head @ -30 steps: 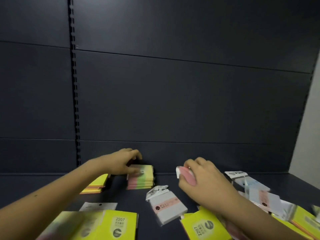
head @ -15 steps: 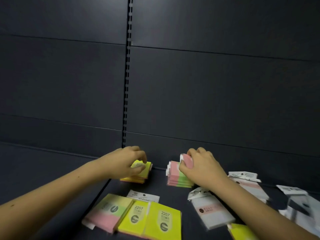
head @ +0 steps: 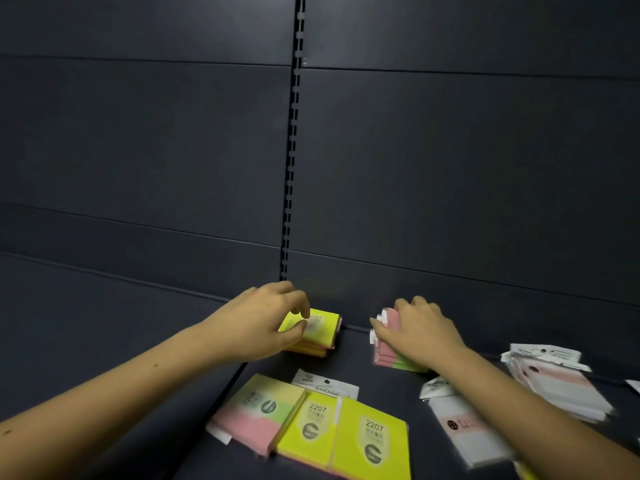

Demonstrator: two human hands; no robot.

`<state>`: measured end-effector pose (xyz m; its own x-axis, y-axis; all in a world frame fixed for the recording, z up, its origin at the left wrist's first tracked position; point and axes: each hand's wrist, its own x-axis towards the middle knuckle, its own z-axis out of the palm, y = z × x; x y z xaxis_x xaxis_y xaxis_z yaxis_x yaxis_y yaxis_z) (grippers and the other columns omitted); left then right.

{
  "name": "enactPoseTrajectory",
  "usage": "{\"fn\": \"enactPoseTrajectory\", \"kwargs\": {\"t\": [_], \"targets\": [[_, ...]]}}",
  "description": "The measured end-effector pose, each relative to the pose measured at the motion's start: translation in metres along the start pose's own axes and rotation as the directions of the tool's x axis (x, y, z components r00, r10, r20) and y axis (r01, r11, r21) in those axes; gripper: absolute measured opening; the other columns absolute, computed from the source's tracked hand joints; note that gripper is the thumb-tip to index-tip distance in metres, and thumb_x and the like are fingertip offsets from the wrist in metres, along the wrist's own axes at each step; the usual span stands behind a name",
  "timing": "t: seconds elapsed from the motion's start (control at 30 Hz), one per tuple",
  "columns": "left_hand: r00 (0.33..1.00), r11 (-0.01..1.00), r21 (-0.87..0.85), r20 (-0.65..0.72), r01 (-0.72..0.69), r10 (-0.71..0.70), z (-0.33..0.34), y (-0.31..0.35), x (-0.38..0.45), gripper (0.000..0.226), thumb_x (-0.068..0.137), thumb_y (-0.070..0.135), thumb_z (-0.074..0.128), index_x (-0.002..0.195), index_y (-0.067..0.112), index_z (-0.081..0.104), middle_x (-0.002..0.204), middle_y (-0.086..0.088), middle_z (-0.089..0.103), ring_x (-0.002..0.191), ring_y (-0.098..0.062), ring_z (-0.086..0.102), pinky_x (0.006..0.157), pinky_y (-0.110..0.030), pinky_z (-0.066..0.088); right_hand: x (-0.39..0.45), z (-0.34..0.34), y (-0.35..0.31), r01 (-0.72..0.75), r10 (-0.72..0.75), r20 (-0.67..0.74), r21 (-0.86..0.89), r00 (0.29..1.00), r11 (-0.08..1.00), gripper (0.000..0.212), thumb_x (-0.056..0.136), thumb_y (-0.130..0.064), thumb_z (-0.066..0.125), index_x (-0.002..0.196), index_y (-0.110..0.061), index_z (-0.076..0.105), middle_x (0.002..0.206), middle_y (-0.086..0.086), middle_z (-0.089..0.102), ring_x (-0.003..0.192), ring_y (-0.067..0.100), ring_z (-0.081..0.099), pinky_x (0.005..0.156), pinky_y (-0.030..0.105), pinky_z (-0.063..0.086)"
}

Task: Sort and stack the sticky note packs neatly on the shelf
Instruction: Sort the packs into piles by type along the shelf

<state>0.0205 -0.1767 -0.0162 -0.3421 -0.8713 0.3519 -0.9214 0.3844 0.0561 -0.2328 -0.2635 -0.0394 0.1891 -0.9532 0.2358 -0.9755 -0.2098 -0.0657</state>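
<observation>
My left hand [head: 266, 323] rests on a small stack of yellow sticky note packs [head: 320, 329] at the back of the dark shelf [head: 388, 427], fingers curled around its near edge. To the right, my right hand [head: 420, 329] grips the top of a pink and green stack [head: 388, 356], with a pink pack under the fingers. Nearer to me lie a pink, green and yellow pack [head: 256, 415] and two yellow packs marked 2207 [head: 346, 436] side by side. White-wrapped pink packs [head: 460, 420] lie under my right forearm.
More white-wrapped packs [head: 554, 379] are piled loosely at the right. A white header card [head: 325, 384] lies flat behind the yellow packs. The dark back wall has a slotted upright [head: 292, 150] rising just behind my left hand.
The view has swung left, so the packs sit further right in frame. My left hand has shifted from the striped stack to the yellow stack; my right hand brought the pink pack onto the striped stack.
</observation>
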Motion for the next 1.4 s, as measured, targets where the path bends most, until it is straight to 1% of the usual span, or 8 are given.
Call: {"fn": "enactPoseTrajectory", "kwargs": {"t": [0.3,0.47,0.57,0.8,0.93,1.1,1.3,1.4], "targets": [[0.999,0.999,-0.032,0.044,0.034,-0.032,-0.003,-0.01,-0.009,0.026,0.09,0.046,0.047,0.108,0.032,0.058,0.102,0.016,0.048,0.094,-0.011,0.058,0.086,-0.037,0.049,0.0,0.015,-0.001,0.003,-0.004,0.071,0.006,0.997,1.0,0.05,0.092,-0.059,0.035,0.122,-0.019,0.039,0.125,0.011,0.039,0.119,0.035,0.034,0.085,0.044,0.04],[0.998,0.999,-0.018,0.041,0.043,-0.042,-0.007,-0.02,-0.017,0.058,0.071,0.064,0.022,0.105,0.034,0.057,0.103,0.017,0.05,0.094,-0.008,0.057,0.083,-0.03,0.048,0.0,0.014,-0.003,-0.01,0.01,0.076,-0.004,0.997,1.0,0.045,0.093,-0.056,0.035,0.118,-0.019,0.039,0.123,0.009,0.039,0.117,0.033,0.035,0.085,0.044,0.041],[0.998,0.999,-0.027,0.041,0.041,-0.04,-0.008,-0.025,-0.022,0.053,0.073,0.063,0.025,0.104,0.034,0.057,0.103,0.016,0.052,0.093,-0.009,0.058,0.08,-0.029,0.049,-0.002,0.012,-0.006,-0.025,0.028,0.092,-0.024,0.995,0.999,0.045,0.093,-0.056,0.033,0.119,-0.02,0.039,0.124,0.008,0.039,0.117,0.031,0.036,0.088,0.047,0.04],[0.996,0.994,-0.084,0.051,-0.072,0.076,-0.004,-0.006,-0.027,0.019,0.089,0.045,0.047,0.101,0.034,0.058,0.1,0.015,0.051,0.086,-0.009,0.059,0.08,-0.034,0.05,-0.007,-0.002,-0.012,-0.063,0.077,0.165,-0.087,0.983,0.994,0.076,0.087,-0.075,0.027,0.14,-0.02,0.033,0.145,0.012,0.031,0.133,0.036,0.031,0.106,0.055,0.029],[0.984,0.977,-0.139,0.051,-0.16,0.169,0.0,0.021,-0.027,0.029,0.086,0.049,0.039,0.101,0.033,0.059,0.104,0.014,0.052,0.092,-0.008,0.057,0.083,-0.031,0.048,-0.026,-0.019,-0.011,-0.088,0.088,0.001,0.06,0.996,0.994,0.081,0.087,-0.074,0.027,0.15,-0.023,0.023,0.152,0.01,0.026,0.139,0.033,0.025,0.113,0.05,0.025],[0.95,0.947,-0.177,0.111,-0.27,0.292,0.012,0.076,-0.026,0.031,0.089,0.047,0.042,0.11,0.03,0.056,0.112,0.007,0.051,0.105,-0.014,0.052,0.092,-0.033,0.043,-0.065,-0.05,0.005,-0.104,0.116,-0.134,0.096,0.984,0.99,0.061,0.092,-0.063,0.035,0.139,-0.024,0.038,0.142,0.007,0.037,0.132,0.03,0.031,0.107,0.047,0.031],[0.942,0.951,0.055,0.166,-0.305,0.292,0.05,0.129,-0.037,0.063,0.087,0.066,0.022,0.131,0.025,0.04,0.128,0.001,0.045,0.119,-0.021,0.042,0.105,-0.033,0.03,-0.107,-0.071,0.048,-0.144,0.163,-0.155,0.126,0.974,0.982,0.047,0.094,-0.059,0.038,0.125,-0.025,0.045,0.133,0.004,0.041,0.126,0.027,0.033,0.101,0.045,0.034],[0.96,0.957,0.088,0.081,-0.276,0.269,0.068,0.137,-0.047,0.068,0.09,0.069,0.023,0.129,0.02,0.051,0.118,0.003,0.057,0.109,-0.018,0.056,0.102,-0.03,0.03,-0.127,-0.072,0.078,-0.14,0.164,-0.146,0.161,0.976,0.977,0.042,0.094,-0.057,0.039,0.12,-0.025,0.046,0.13,0.003,0.042,0.125,0.026,0.034,0.1,0.043,0.035]]}}
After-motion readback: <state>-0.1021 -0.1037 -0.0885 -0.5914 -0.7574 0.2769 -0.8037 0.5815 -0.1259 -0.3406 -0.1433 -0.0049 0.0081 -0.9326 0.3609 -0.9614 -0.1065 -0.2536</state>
